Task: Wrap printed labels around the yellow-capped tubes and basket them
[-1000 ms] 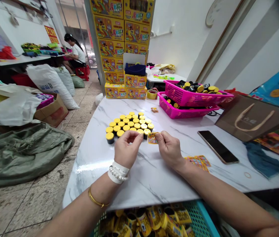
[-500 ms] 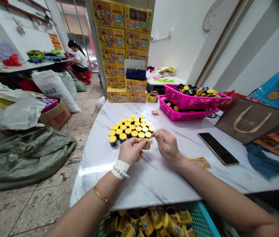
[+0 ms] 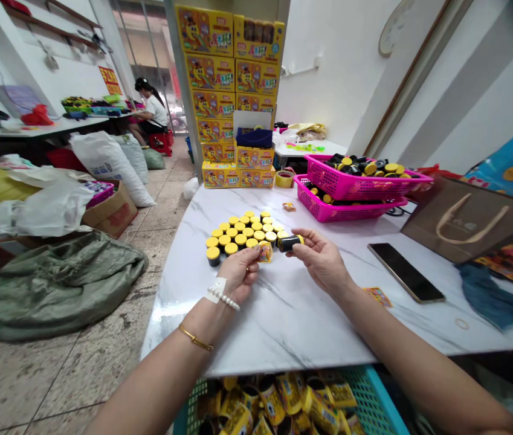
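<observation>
Between its thumb and fingers, my left hand (image 3: 240, 272) pinches a small colourful sticker (image 3: 265, 252), orange and yellow in print. My right hand (image 3: 322, 258) grips a small black cup with a yellow lid (image 3: 289, 243), tipped on its side just right of the sticker. The sticker and this cup are apart. Behind both hands, several more black cups with yellow lids (image 3: 238, 227) stand upright in a cluster on the white marbled table (image 3: 256, 326). A few printed stickers (image 3: 377, 296) lie beside my right forearm.
Two stacked pink baskets (image 3: 351, 208) hold more cups. A phone (image 3: 405, 272), a brown paper bag (image 3: 460, 217) and blue cloth (image 3: 487, 296) lie to the right. Yellow boxes (image 3: 211, 78) are piled at the back. A teal basket (image 3: 385, 402) of labelled cups sits below the table edge.
My right hand has taken hold of a cup from the cluster's right side and holds it sideways. My left hand has shifted slightly, still pinching the sticker. The view has turned a little left.
</observation>
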The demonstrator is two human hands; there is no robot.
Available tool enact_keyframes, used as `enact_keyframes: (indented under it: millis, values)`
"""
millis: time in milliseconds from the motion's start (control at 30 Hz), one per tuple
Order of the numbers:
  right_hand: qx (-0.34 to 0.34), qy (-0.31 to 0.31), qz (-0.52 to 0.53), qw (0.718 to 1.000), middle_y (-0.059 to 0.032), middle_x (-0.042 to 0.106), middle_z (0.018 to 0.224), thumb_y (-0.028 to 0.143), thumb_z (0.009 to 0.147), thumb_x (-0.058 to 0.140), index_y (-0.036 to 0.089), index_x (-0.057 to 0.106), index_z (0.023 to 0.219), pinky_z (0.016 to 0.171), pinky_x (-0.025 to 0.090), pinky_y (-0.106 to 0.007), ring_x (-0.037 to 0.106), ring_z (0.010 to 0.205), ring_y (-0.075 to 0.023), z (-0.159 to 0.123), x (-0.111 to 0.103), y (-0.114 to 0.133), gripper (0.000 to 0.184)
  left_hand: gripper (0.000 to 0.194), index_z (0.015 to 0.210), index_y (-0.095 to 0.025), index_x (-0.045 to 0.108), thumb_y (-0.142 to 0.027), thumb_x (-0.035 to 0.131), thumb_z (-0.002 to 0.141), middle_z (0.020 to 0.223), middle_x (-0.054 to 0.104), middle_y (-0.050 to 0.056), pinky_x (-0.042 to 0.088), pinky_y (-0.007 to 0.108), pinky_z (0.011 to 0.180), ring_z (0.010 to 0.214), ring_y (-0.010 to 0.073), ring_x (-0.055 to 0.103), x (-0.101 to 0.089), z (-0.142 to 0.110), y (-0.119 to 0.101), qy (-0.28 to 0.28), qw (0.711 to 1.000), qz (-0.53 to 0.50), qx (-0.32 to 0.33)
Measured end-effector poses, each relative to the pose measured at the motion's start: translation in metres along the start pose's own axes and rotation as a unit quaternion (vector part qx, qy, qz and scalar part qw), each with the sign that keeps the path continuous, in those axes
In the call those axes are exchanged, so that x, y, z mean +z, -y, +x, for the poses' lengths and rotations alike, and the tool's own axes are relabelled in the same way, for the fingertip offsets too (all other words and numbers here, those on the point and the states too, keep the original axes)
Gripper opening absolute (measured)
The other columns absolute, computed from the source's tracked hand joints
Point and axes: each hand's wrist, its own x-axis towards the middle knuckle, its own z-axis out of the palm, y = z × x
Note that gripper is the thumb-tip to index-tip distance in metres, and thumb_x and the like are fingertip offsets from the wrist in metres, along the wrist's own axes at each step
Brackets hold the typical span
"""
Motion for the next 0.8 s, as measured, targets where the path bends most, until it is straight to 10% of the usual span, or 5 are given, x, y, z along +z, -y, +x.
enact_keyframes:
  millis: [800]
  values:
    - [0.003,0.062,-0.014,0.998,-0.0009,0.073,0.084,0.042,0.073,0.08,0.023,0.053,0.093,0.071,0.057,-0.031,0.07,0.073,-0.0159,-0.016,0.012,0.003,0.039,0.019,0.078,-0.009,0.067,-0.025,0.078,0.076,0.066,0.061,0.001,0.018,0.01,0.03,0.04,0.0011,0.045,0.001,-0.003,0.004,0.026,0.995,0.086,0.05]
